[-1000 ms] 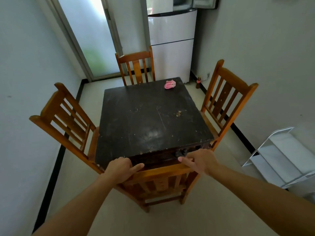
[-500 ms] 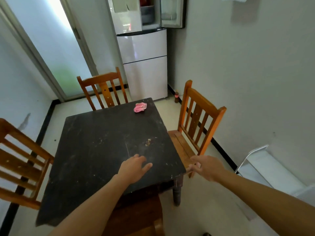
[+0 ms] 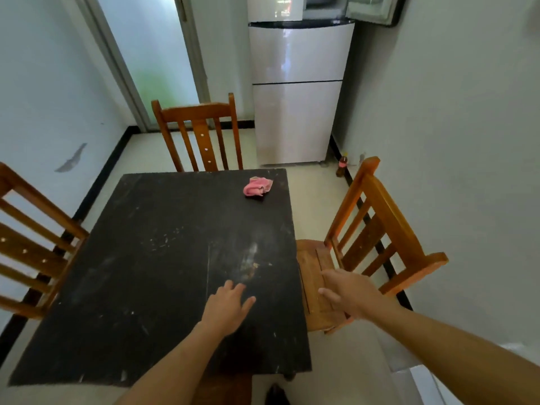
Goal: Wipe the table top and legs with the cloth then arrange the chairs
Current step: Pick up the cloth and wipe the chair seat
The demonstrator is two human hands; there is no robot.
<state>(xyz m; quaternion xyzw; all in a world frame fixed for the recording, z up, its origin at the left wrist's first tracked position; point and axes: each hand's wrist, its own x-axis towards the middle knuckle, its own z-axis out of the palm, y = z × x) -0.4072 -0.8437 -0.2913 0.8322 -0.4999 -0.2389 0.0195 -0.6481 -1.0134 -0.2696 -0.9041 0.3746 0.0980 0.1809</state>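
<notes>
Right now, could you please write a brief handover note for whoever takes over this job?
Left hand: open, holding nothing, over the near part of the table.
Right hand: open, over the seat of the right chair.
Cloth: bunched near the table's far right corner, away from both hands.
Done: nothing visible; the top shows crumbs and smears.
Left: take the cloth, wipe top and legs, arrange the chairs.

Home dining nook, fridge (image 3: 296,92), table (image 3: 175,273), chairs (image 3: 201,133)
</notes>
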